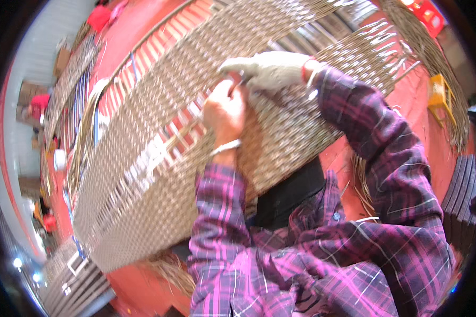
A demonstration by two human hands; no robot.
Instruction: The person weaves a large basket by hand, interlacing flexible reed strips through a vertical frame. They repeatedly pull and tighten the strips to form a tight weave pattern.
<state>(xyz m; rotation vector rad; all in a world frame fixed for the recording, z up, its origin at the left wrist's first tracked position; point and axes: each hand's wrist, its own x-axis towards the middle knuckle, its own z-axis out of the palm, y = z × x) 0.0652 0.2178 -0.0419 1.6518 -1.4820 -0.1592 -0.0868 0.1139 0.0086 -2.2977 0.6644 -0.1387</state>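
A long woven panel (291,124) of flat brown strands lies slanted across my lap, with light slats or gaps showing in a strip along its middle. My bare left hand (225,111), a white band at its wrist, is closed above that strip with thumb and fingers pinched together. Meeting it from the right is my right hand (275,71) in a pale knit glove, its fingers bent around something small and dark at the left hand's fingertips. What either hand grips is blurred and mostly hidden.
A yellow stool (440,100) stands on the red floor (413,124) at the right, near a long bundle of brown strands (452,87). Dark curved slats (460,185) lie at the far right. Loose strands (169,272) are below the panel, and cardboard boxes (31,92) stand at the left.
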